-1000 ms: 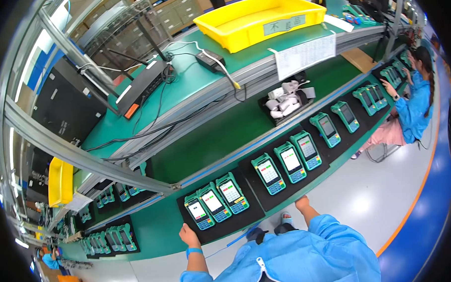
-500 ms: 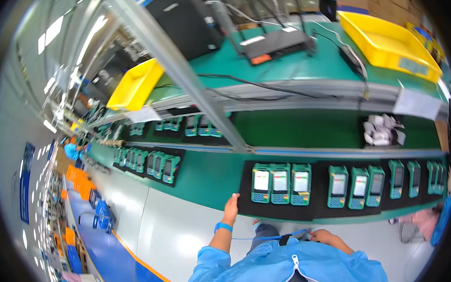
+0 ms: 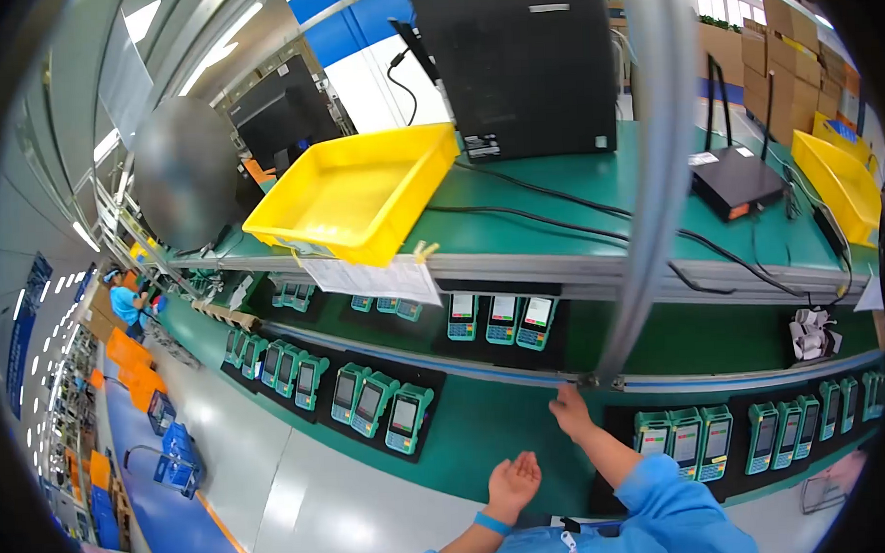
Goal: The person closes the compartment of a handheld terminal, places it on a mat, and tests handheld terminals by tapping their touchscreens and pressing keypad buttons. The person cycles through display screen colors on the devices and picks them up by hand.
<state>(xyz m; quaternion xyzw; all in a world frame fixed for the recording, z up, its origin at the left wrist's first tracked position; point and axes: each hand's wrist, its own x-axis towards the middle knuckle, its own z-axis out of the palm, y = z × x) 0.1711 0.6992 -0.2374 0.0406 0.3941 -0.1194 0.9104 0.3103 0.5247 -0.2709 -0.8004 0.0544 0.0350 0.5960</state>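
My left hand [image 3: 515, 481] hovers at the bench's front edge, palm turned up and fingers loosely curled, holding nothing. A blue strap [image 3: 492, 522] circles that wrist. Over the green bench, my right hand [image 3: 570, 411] reaches forward close to the metal rail of the lower shelf; its fingers are partly extended and nothing shows in them. Right of it, handheld card terminals in green cases [image 3: 684, 442] lie on a black mat [image 3: 616, 490]. More terminals [image 3: 371, 402] rest on a mat to the left. Behind the rail, several lit terminals [image 3: 502, 319] sit on the shelf.
A slanted metal post [image 3: 644, 191] rises from the rail. Above are a yellow tray [image 3: 347, 197], a black computer case [image 3: 523, 69], a router [image 3: 736, 180] and trailing cables. A blue basket [image 3: 179, 456] stands on the floor at left. A co-worker [image 3: 124, 299] is far along the bench.
The view has swung left along the bench. My right hand has risen from waist level near a blue cord to the shelf rail. My left hand has left the mat's edge.
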